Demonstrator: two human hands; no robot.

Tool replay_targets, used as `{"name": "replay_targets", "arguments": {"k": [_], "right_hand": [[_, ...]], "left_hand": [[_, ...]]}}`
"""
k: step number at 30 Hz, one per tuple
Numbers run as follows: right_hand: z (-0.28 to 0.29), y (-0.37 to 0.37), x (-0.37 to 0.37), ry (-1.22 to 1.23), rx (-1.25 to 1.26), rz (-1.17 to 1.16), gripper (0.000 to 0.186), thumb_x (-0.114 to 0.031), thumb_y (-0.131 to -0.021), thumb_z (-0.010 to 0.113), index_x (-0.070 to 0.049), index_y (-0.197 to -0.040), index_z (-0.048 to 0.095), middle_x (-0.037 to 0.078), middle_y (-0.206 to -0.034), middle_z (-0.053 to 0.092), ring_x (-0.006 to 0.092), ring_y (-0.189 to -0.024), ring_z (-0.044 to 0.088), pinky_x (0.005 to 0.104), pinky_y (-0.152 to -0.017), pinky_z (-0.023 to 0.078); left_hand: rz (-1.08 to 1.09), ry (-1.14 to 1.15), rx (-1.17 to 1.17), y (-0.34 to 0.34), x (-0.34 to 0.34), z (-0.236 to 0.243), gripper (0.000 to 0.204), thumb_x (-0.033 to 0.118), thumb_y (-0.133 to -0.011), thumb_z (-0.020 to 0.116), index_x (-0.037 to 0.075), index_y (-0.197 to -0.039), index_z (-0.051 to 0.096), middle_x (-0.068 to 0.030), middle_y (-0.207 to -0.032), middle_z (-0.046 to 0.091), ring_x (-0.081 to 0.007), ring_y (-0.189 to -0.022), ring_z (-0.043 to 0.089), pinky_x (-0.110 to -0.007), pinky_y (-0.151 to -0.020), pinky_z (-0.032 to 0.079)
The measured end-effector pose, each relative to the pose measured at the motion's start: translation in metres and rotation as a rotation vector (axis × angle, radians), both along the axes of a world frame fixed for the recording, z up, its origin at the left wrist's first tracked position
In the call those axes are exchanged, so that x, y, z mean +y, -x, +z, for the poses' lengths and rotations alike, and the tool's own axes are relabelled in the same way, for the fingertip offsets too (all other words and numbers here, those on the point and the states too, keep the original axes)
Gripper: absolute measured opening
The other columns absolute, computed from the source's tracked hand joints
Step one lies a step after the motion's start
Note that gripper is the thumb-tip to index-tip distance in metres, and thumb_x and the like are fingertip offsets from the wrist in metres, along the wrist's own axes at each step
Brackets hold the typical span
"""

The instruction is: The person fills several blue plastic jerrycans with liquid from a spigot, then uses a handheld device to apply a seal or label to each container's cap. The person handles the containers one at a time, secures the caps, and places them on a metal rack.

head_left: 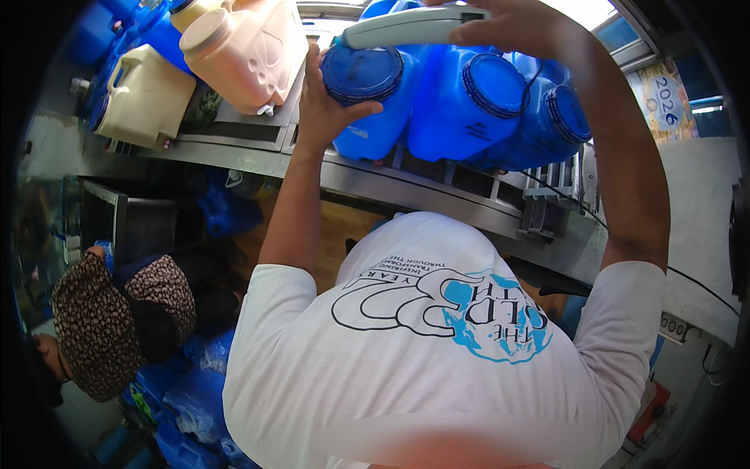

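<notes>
In the upper middle stands a blue plastic jug [367,142] with a wide round blue screw lid [363,72]. My left hand [324,109] is curled around the lid's left and near side, with the thumb along its near rim. My right hand [512,30] grips a long white handheld tool [402,28] held level above the lid. The tool's pale blue tip points left, over the far left edge of the lid. What my right fingers press on is partly hidden at the top edge.
More blue jugs [461,109] crowd the metal counter [351,176] on the right. A pinkish jug [258,59] and a cream jug [152,98] stand left. A black cable [574,202] runs down the right. Another person [101,328] is at lower left, beside bagged blue containers [195,399].
</notes>
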State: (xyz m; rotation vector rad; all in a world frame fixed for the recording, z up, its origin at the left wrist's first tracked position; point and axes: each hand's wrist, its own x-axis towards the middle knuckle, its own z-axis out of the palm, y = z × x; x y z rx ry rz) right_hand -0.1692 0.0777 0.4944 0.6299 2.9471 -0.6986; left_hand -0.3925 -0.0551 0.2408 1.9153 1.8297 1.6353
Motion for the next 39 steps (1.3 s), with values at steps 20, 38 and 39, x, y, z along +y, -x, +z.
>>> {"name": "replay_targets", "arguments": {"k": [20,38,39], "right_hand": [[-0.010,-0.111,-0.015,-0.065,-0.084,-0.287,0.075,-0.036,-0.070,0.063,-0.012,-0.140,0.051,0.021,-0.130,0.058,0.0345,-0.111,0.062,0.0418,-0.092,0.053],[-0.003,-0.108,-0.004,-0.064,-0.076,-0.232,0.085,-0.046,-0.065,0.064,-0.008,-0.139,0.051,0.022,-0.127,0.059,0.0341,-0.107,0.062,0.0379,-0.087,0.055],[-0.003,-0.108,-0.005,-0.061,-0.075,-0.222,0.085,-0.047,-0.065,0.064,-0.008,-0.139,0.051,0.022,-0.126,0.059,0.0343,-0.107,0.062,0.0380,-0.087,0.055]], "left_hand": [[0.438,-0.009,0.029,-0.054,-0.002,0.001,0.146,0.057,-0.053,0.091,-0.014,-0.143,0.002,-0.0284,-0.131,0.047,-0.0404,-0.125,0.048,-0.047,-0.103,0.042],[0.113,-0.093,-0.194,-0.020,0.000,-0.015,0.127,0.053,-0.062,0.088,-0.003,-0.148,0.013,-0.0262,-0.139,0.042,-0.0414,-0.125,0.044,-0.049,-0.103,0.038],[0.132,-0.072,-0.148,-0.020,-0.002,-0.015,0.126,0.054,-0.063,0.087,-0.003,-0.148,0.014,-0.0260,-0.138,0.042,-0.0416,-0.125,0.044,-0.050,-0.103,0.038]]}}
